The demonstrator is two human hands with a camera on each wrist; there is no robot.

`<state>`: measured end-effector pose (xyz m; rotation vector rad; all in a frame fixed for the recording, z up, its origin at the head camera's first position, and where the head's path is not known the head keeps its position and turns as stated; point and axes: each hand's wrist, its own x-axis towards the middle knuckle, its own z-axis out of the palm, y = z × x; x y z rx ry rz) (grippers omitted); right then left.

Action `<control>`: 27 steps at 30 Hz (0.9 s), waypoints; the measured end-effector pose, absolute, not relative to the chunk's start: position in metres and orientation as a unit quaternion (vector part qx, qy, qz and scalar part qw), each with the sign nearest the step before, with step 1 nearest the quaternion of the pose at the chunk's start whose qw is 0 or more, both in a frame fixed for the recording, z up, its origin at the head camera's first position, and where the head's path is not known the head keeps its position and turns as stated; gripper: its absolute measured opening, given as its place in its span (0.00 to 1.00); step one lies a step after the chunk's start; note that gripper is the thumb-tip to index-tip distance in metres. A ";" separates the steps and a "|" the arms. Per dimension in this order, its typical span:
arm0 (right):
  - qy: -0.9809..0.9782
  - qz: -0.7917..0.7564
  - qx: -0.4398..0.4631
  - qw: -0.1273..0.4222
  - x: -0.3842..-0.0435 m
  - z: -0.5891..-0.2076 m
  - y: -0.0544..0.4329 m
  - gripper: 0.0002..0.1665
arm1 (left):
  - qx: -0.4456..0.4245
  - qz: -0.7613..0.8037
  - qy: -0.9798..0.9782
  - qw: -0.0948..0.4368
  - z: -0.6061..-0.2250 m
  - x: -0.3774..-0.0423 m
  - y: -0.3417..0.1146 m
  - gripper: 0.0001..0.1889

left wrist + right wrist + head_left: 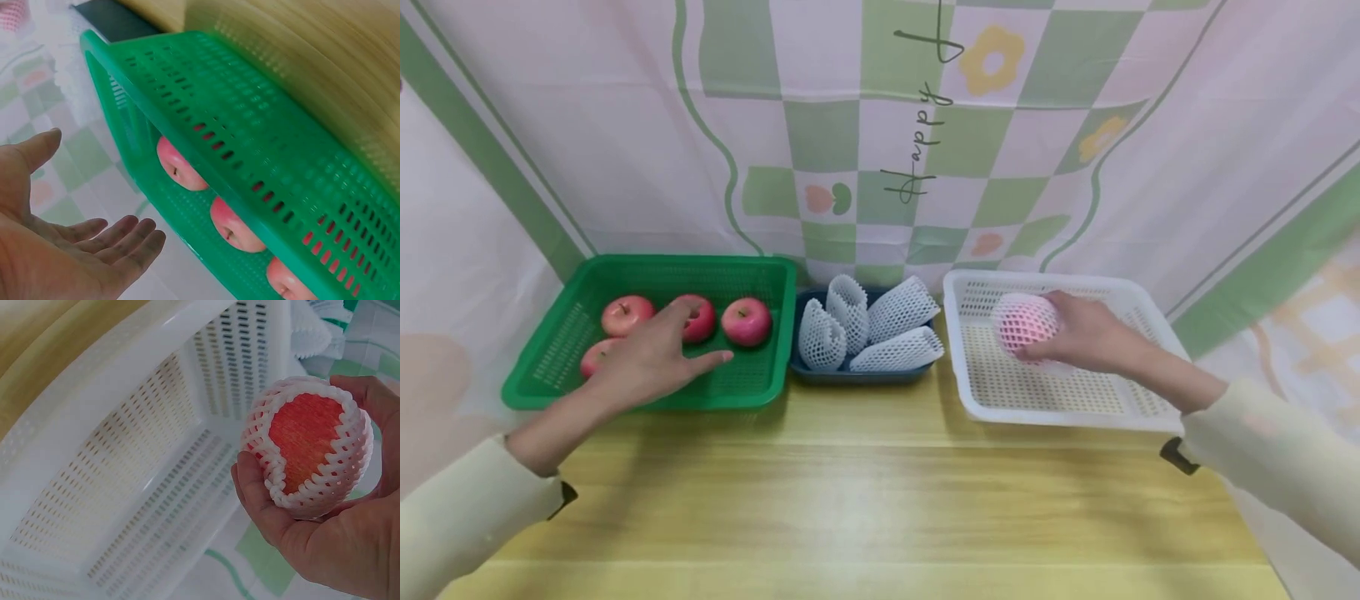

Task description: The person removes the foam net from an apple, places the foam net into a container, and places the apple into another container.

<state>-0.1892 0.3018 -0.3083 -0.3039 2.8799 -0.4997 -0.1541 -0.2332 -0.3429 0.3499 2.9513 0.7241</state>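
My right hand [1086, 333] grips an apple [306, 440] wrapped in a white foam net [356, 469], held over the white basket [1150, 312]. Red skin shows through the net's open end in the right wrist view. On the other side my left hand [651, 354] hovers above the green basket [700, 267], its fingers spread and the palm bare in the left wrist view. Beneath and beside it lie several red apples, among them one at the right [747, 322], one at the back left [627, 316] and one partly hidden by the fingers [698, 321].
Between the baskets stands a dark blue tray [865, 377] with several white foam nets [898, 350]. All three containers stand along the back of a wooden table [850, 492]. A checked cloth [895, 133] hangs behind them.
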 end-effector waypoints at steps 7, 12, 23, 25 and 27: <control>0.969 -0.182 -0.136 0.095 -0.174 -0.304 0.273 0.60 | 0.115 0.233 0.964 0.054 -0.342 -0.148 -0.221 0.49; 0.964 -0.198 -0.161 0.080 -0.164 -0.304 0.254 0.53 | 0.120 0.232 0.964 0.056 -0.342 -0.145 -0.213 0.48; 0.949 -0.224 -0.212 0.067 -0.145 -0.312 0.222 0.53 | 0.124 0.215 0.966 0.067 -0.344 -0.141 -0.197 0.50; 0.947 -0.223 -0.219 0.068 -0.142 -0.314 0.217 0.53 | 0.124 0.211 0.967 0.069 -0.344 -0.140 -0.194 0.50; 0.946 -0.223 -0.225 0.069 -0.139 -0.316 0.213 0.53 | 0.125 0.209 0.967 0.070 -0.345 -0.139 -0.192 0.50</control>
